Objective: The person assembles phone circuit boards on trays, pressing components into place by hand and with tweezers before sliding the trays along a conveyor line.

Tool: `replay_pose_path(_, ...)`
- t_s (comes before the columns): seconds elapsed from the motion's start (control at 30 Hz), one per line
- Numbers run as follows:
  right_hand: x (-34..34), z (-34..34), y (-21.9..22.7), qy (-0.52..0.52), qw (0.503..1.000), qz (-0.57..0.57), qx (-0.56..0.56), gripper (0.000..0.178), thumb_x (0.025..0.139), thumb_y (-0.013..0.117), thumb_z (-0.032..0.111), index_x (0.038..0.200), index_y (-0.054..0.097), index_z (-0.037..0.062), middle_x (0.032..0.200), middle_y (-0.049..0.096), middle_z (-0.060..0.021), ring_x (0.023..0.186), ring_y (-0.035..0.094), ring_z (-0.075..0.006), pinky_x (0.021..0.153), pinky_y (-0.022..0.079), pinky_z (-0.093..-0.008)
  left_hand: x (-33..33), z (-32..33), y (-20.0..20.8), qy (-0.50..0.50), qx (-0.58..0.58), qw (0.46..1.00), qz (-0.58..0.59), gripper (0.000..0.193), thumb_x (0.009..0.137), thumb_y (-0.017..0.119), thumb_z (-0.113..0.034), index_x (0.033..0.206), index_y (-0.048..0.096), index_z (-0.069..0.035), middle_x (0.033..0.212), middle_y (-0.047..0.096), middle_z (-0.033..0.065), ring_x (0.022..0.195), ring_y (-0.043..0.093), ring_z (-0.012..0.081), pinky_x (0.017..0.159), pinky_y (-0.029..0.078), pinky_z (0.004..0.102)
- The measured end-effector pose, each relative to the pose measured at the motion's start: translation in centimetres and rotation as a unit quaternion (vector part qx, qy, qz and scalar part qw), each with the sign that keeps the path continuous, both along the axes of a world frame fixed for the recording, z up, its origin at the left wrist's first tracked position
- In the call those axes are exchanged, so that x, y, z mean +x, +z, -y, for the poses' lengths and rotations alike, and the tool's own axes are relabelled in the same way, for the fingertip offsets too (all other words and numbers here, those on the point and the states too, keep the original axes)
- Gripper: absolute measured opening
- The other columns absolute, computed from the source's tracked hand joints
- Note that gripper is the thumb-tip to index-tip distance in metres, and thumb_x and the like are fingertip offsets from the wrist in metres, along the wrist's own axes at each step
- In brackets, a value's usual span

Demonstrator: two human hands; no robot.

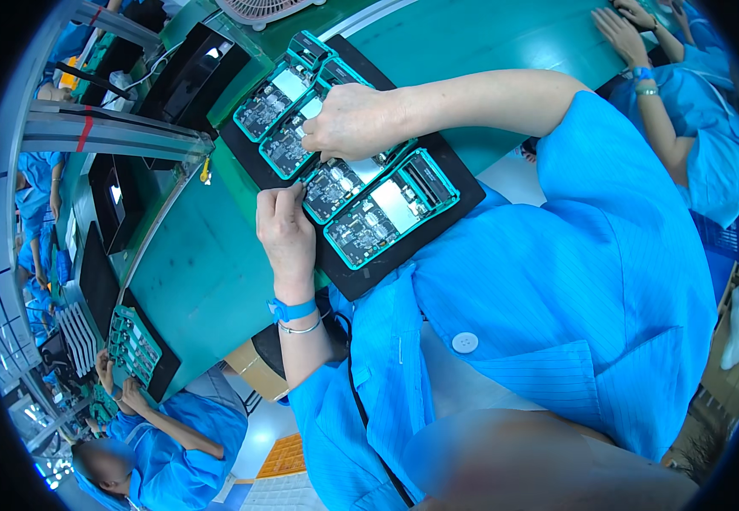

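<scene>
Several teal-framed housings with dark circuit boards and silvery plates lie side by side on a black mat [348, 285]. My left hand [286, 230] is curled at the left end of the third housing [328, 192], fingertips gripping its rim. Over the second housing [284, 149] reaches my right hand [356, 123], its fingers bent and pressed together. Whatever they pinch is hidden beneath them. Nearest my body is another housing [391, 213], untouched, with a dark block at its right end. The first housing [271, 106] rests at the far side.
The mat sits on a green bench [199, 247]. Beyond it stand a metal post [122, 132], dark screens [195, 72] and a fan [258, 7]. A co-worker [178, 451] at lower left handles similar boards [135, 345]; another person's hands [625, 34] rest at upper right.
</scene>
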State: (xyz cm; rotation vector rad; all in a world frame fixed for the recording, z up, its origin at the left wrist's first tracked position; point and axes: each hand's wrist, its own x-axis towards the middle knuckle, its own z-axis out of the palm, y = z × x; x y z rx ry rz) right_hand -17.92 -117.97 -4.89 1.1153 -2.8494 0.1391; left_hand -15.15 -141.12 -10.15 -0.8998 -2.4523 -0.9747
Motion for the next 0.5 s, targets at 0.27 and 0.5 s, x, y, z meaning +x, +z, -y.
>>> replay_pose_path(0.27,0.08,-0.06,-0.08,-0.009,1.0,0.0,0.002,0.023,0.09,0.07,0.028,0.092,0.069,0.005,0.089,0.07,-0.0096,0.075,0.072,-0.0297,0.06,0.058,-0.042,-0.12,0.08,-0.16,-0.003,-0.006,1.0,-0.004,0.014,0.082,0.069,0.008,0.092,0.069,-0.002,0.086,0.059,0.0117,0.08,0.062,0.029,0.068,0.05,0.0408)
replay_pose_path(0.5,0.06,-0.02,-0.03,-0.016,1.0,0.009,0.007,0.023,0.09,0.07,0.027,0.092,0.069,0.0049,0.09,0.07,-0.0102,0.076,0.073,-0.0302,0.061,0.059,-0.0428,-0.03,-0.01,0.02,-0.002,-0.006,1.0,-0.002,0.013,0.083,0.069,0.008,0.092,0.069,-0.002,0.086,0.059,0.0121,0.079,0.062,0.0294,0.067,0.05,0.0411)
